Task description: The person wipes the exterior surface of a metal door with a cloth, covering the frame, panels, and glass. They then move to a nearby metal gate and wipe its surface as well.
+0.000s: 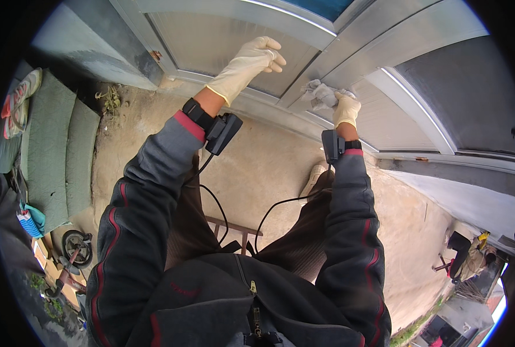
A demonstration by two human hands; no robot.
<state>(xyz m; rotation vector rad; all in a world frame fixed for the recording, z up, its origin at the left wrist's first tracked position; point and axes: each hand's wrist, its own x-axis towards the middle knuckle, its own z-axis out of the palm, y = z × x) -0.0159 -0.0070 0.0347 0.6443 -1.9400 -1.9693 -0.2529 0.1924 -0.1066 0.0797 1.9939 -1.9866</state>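
Note:
Both my hands wear pale latex-type gloves. My right hand (347,110) is closed on a crumpled whitish cloth (322,93), which lies against the lower part of a metal-framed door (314,71). My left hand (257,60) is raised in front of the door's lower left panel (192,41), its fingers loosely curled and apart, with nothing seen in it. Whether its fingertips touch the panel I cannot tell. A black device is strapped to each wrist, with a cable running down from it.
Beneath me is part of a wooden stool (233,225). Left are shoes (23,102) on a green-grey slab (49,152) and a small wheel (76,248). At far right another person (470,260) sits by the white wall (457,191). A plant (110,100) grows near the wall corner.

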